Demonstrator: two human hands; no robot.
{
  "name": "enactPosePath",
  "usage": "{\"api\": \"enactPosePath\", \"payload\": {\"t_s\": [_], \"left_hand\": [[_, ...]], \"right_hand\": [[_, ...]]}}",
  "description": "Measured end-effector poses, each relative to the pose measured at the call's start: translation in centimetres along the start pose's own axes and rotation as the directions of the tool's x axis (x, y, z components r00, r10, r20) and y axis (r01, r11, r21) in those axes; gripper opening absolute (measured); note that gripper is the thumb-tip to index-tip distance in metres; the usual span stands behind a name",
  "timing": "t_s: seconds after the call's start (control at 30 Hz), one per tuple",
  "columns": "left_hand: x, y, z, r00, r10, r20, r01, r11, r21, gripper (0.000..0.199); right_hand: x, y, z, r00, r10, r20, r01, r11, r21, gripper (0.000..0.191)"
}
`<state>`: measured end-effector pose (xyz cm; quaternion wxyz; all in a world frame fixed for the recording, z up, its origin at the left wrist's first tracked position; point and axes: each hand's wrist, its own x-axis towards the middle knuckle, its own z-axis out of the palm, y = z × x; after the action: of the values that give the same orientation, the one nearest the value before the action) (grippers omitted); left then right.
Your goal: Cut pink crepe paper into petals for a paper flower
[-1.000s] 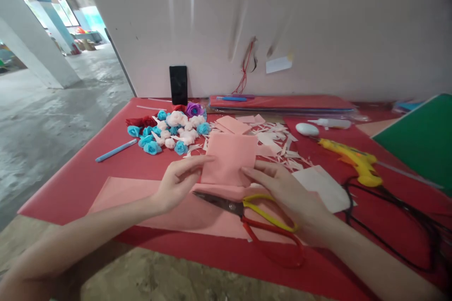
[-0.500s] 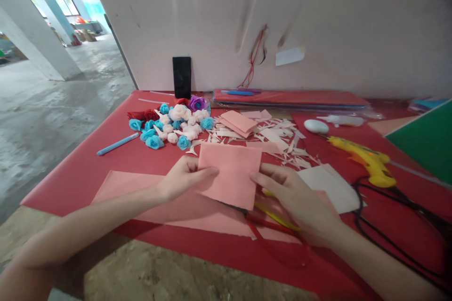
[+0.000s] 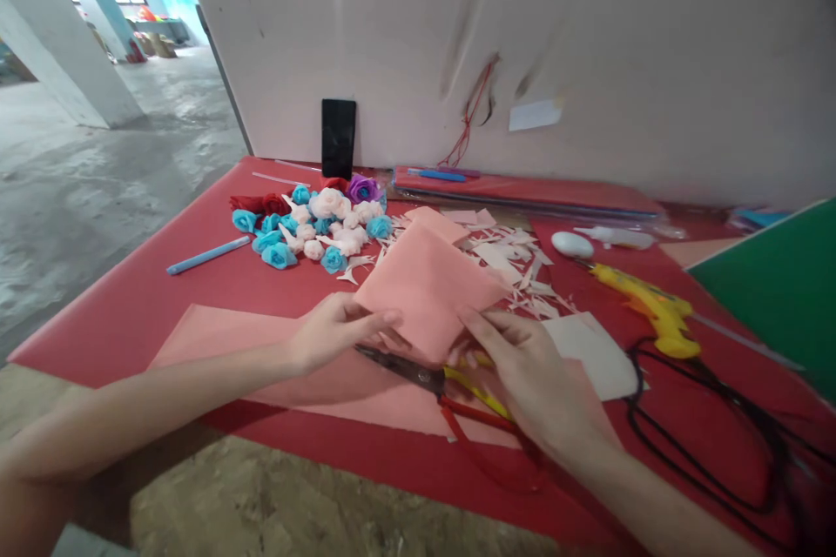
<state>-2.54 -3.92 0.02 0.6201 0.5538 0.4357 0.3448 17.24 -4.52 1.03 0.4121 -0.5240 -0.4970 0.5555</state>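
A pink paper square (image 3: 431, 287) is turned like a diamond, one corner toward me. My left hand (image 3: 336, 332) pinches its left corner with the thumb on top. My right hand (image 3: 515, 357) grips its lower right edge, thumb on top and fingers beneath. Scissors (image 3: 418, 372) with red and yellow handles lie below the square, the handles partly behind my right hand. Under them is a long pink paper sheet (image 3: 261, 357) on the red table (image 3: 306, 444).
Paper roses (image 3: 330, 204), white scraps (image 3: 522, 265) and a leaning phone (image 3: 338, 137) are toward the back. At right are a yellow glue gun (image 3: 646, 305), its black cable, white paper (image 3: 597, 357) and a green board (image 3: 777, 278). A blue pen (image 3: 207, 255) lies left.
The pink square has turned from upright to a diamond between both hands. More of the scissors shows beneath it. The view has shifted slightly.
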Motion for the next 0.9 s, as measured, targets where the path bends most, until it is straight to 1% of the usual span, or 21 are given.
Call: {"api": "enactPosePath", "payload": {"t_s": [0.13,0.23,0.3,0.37,0.43,0.53,0.6,0.67,0.7,0.73,0.77,0.8,0.83,0.87,0.9], "left_hand": [[-0.2,-0.4,0.0,0.997,0.014,-0.073,-0.011,0.999,0.039,0.032],[0.1,-0.6,-0.2,0.992,0.070,-0.105,-0.068,0.997,0.028,0.032],[0.4,-0.8,-0.3,0.980,0.110,-0.164,-0.110,0.994,0.008,0.030],[0.6,-1.0,-0.3,0.972,0.113,-0.205,-0.121,0.992,-0.028,0.029],[0.5,-1.1,-0.1,0.980,0.094,-0.175,-0.101,0.994,-0.034,0.031],[0.3,-1.0,0.1,0.995,0.063,-0.072,-0.061,0.998,0.034,0.032],[0.1,-0.8,0.2,0.993,0.081,-0.081,-0.075,0.994,0.074,0.031],[0.2,-0.6,0.2,0.983,0.122,-0.136,-0.110,0.990,0.092,0.034],[0.3,-0.6,0.1,0.977,0.136,-0.163,-0.123,0.988,0.088,0.037],[0.4,-0.5,0.0,0.972,0.145,-0.183,-0.134,0.988,0.072,0.038],[0.5,-0.5,-0.1,0.968,0.150,-0.202,-0.143,0.988,0.052,0.039],[0.6,-0.5,-0.2,0.964,0.152,-0.219,-0.148,0.988,0.033,0.039],[0.7,-0.6,-0.3,0.960,0.154,-0.235,-0.156,0.988,0.012,0.038],[0.7,-0.6,-0.3,0.956,0.156,-0.249,-0.165,0.986,-0.014,0.036],[0.8,-0.6,-0.4,0.954,0.153,-0.257,-0.170,0.984,-0.048,0.035]], "right_hand": [[-0.1,0.5,0.2,0.997,0.075,0.016,-0.076,0.990,0.118,0.034],[-0.1,0.2,0.1,0.995,0.090,0.039,-0.095,0.984,0.151,0.032],[-0.1,0.1,0.1,0.992,0.101,0.070,-0.110,0.986,0.128,0.033],[-0.2,0.2,0.2,0.991,0.101,0.092,-0.112,0.988,0.111,0.034],[-0.4,0.5,0.4,0.993,0.083,0.089,-0.091,0.992,0.087,0.034],[-0.7,0.9,0.6,0.996,0.058,0.065,-0.061,0.997,0.049,0.032],[-0.6,0.8,0.6,0.996,0.051,0.067,-0.052,0.999,0.013,0.033],[-0.5,0.2,0.4,0.999,-0.004,0.053,0.009,0.995,-0.099,0.034],[-0.4,-0.1,0.1,0.997,-0.065,0.040,0.072,0.977,-0.200,0.034],[-0.3,-0.4,-0.2,0.989,-0.145,0.039,0.149,0.933,-0.328,0.035],[-0.3,-0.5,-0.7,0.974,-0.218,0.061,0.221,0.854,-0.471,0.036],[-0.4,-0.3,-1.2,0.956,-0.272,0.108,0.280,0.745,-0.606,0.039],[-0.6,0.1,-1.8,0.941,-0.291,0.174,0.323,0.615,-0.719,0.042],[-1.0,0.8,-2.3,0.939,-0.247,0.240,0.335,0.497,-0.800,0.042],[-1.3,1.7,-2.9,0.931,-0.219,0.292,0.359,0.406,-0.840,0.044]]}}
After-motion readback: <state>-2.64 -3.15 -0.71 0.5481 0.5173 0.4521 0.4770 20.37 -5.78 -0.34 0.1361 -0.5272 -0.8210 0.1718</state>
